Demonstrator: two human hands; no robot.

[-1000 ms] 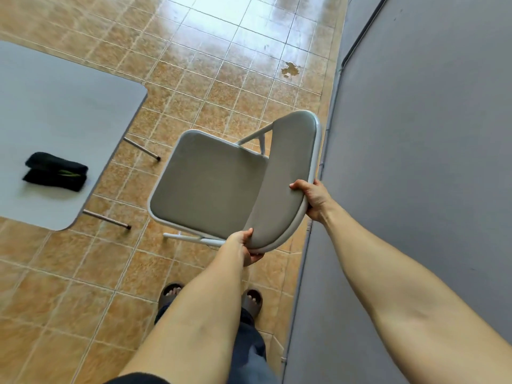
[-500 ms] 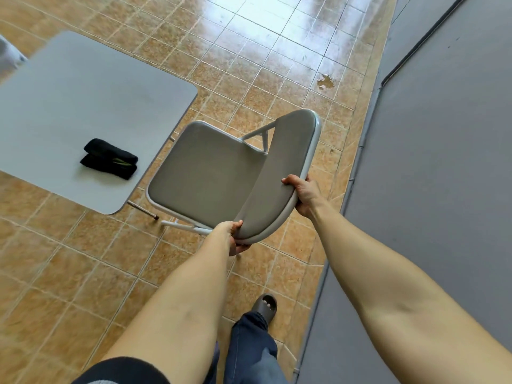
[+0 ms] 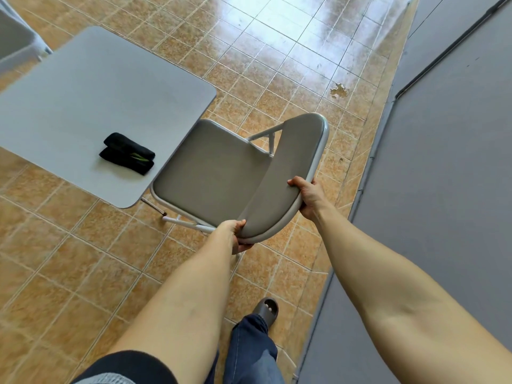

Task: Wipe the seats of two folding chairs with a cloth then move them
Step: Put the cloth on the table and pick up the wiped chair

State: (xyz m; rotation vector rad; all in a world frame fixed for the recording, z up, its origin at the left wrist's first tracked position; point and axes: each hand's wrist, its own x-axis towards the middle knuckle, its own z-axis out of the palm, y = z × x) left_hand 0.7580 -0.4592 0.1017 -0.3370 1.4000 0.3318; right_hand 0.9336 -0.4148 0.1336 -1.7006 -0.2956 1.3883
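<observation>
A grey padded folding chair point(image 3: 216, 173) with a pale metal frame is in the middle of the view, its seat facing up and its backrest toward me. My left hand point(image 3: 235, 234) grips the near lower end of the backrest. My right hand point(image 3: 309, 195) grips the backrest's right edge. A folded black cloth point(image 3: 127, 153) lies on the grey table point(image 3: 91, 106) to the left, apart from both hands. Part of a second grey chair point(image 3: 16, 40) shows at the top left corner.
The table's corner reaches close to the chair seat, and a table leg point(image 3: 153, 206) slants to the floor beside the chair frame. A grey wall point(image 3: 432, 189) runs along the right. Brown tiled floor stretches ahead. My foot in a grey sandal point(image 3: 266, 307) is below the chair.
The chair, held in both hands, has moved left away from the wall and now sits close to the table's corner. My view has shifted left with it.
</observation>
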